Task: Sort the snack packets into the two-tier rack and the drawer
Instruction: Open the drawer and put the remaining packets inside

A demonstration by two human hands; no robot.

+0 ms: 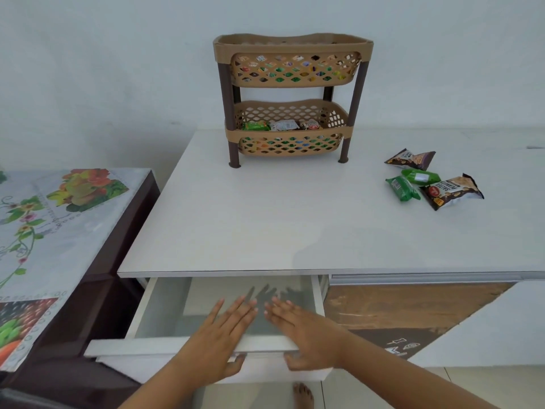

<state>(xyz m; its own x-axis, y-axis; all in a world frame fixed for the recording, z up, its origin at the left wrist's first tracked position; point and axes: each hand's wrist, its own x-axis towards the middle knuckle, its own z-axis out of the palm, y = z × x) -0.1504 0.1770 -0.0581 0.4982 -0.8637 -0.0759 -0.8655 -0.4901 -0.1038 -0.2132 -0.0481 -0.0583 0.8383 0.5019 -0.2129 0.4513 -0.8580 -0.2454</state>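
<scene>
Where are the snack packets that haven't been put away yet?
Four loose packets lie in a cluster on the right side of the white tabletop, to the right of the two-tier rack and apart from it.

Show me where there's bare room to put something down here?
The white tabletop is bare in front of the rack, left of the four loose packets. The open drawer looks empty. Crowded: both rack baskets and the table's right side.

Setting: a home, likely kitchen or dining corner. Evidence: fruit-and-flower printed plastic tablecloth (53, 219) on dark brown side table (129, 202); white laminate cabinet top (265, 219); bare foot (303, 395) on pale tiled floor (442, 388).
</scene>
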